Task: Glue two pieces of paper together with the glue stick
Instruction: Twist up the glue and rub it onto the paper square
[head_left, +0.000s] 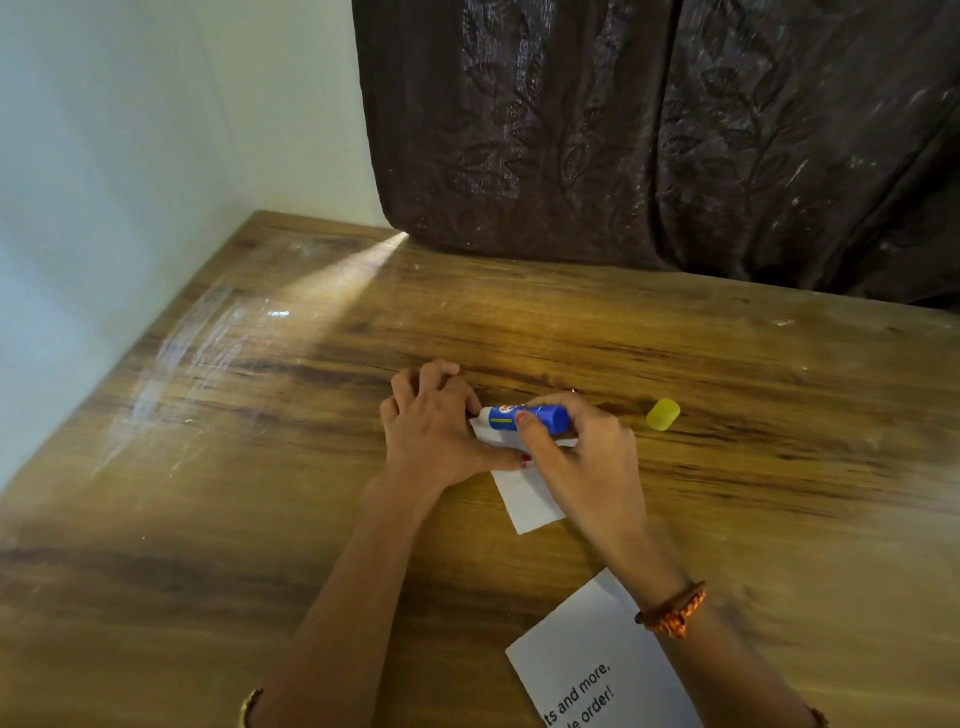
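A small white piece of paper (527, 499) lies on the wooden table (260, 467). My left hand (436, 431) presses flat on its far left part, fingers spread. My right hand (576, 457) grips a blue glue stick (524, 418), held nearly level with its white tip pointing left against the paper's upper end, beside my left fingers. A second white piece of paper (587, 660) with black printed text lies near the front edge, partly under my right forearm. The glue stick's yellow cap (663, 414) lies loose on the table to the right.
A dark patterned curtain (649, 130) hangs behind the table's far edge. A pale wall (130, 156) runs along the left side. A streak of sunlight crosses the table's far left.
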